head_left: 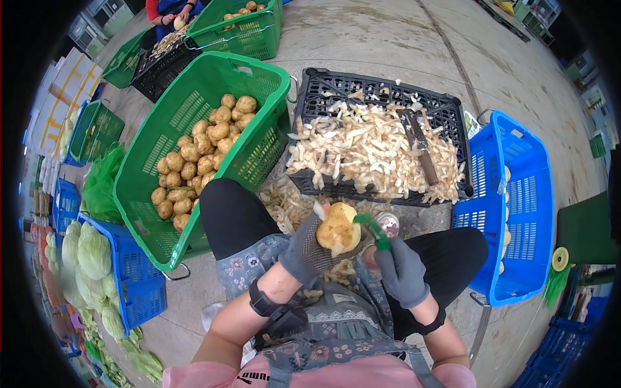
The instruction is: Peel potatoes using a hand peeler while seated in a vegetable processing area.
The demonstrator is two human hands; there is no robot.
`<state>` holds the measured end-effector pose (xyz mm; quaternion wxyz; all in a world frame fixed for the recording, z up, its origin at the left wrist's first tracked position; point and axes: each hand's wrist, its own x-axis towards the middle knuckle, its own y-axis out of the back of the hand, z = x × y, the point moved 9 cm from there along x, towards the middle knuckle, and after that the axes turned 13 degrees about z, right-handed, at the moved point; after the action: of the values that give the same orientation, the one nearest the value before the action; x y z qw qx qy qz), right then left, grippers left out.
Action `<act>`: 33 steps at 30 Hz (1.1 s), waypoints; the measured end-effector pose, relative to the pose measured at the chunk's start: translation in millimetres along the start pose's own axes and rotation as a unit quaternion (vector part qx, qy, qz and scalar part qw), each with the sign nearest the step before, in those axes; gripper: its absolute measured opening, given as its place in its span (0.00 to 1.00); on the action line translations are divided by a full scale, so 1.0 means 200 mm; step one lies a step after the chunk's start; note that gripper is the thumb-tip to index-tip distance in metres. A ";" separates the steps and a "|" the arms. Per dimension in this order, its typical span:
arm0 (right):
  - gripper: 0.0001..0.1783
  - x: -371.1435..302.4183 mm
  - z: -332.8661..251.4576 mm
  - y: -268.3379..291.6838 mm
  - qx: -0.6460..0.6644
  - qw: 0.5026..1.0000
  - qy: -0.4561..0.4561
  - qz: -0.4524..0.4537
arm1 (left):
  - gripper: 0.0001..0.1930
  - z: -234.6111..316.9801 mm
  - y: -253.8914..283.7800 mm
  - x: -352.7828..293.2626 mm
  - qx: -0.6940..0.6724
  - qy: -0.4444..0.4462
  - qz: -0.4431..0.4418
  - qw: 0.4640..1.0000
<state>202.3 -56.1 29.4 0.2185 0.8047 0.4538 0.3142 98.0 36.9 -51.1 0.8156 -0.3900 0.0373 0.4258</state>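
A partly peeled potato (337, 229) rests in my left hand (304, 251), which wears a grey glove and is closed round it. Pale flesh shows on its upper right side and brown skin on the rest. My right hand (402, 274), gloved too, grips a green peeler (375, 231) whose head is at the potato's right side. Beyond my knees, a heap of potato peelings (369, 152) covers an upturned black crate (323, 84). A long dark flat tool (418, 146) lies on the heap.
On my left stands a green basket (145, 139) of unpeeled potatoes (200, 152). A blue basket (527, 213) on my right holds peeled potatoes (506, 236). Cabbages (95, 252) fill another blue basket (139, 284) at the left. A co-worker (171, 13) holds a potato at the far left.
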 end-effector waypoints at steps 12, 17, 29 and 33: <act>0.07 0.06 -0.02 -0.03 -0.062 0.998 0.021 -0.017 | 0.22 -0.04 0.03 -0.06 -0.151 0.145 0.205 0.956; 0.10 0.09 0.20 -0.01 -0.153 0.987 -0.033 0.019 | 0.20 0.20 -0.05 -0.15 0.015 -0.179 0.144 0.973; 0.11 0.04 -0.04 -0.04 -0.053 0.998 0.031 -0.022 | 0.25 -0.14 0.01 0.01 -0.283 0.208 -0.038 0.936; 0.11 0.01 0.04 -0.11 -0.065 0.997 0.016 -0.042 | 0.24 -0.13 0.07 -0.02 -0.122 0.164 0.103 0.973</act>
<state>195.9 -43.7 9.9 0.2763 0.7639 0.4696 0.3459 91.8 21.4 -76.0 0.6964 -0.5452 0.1582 0.4391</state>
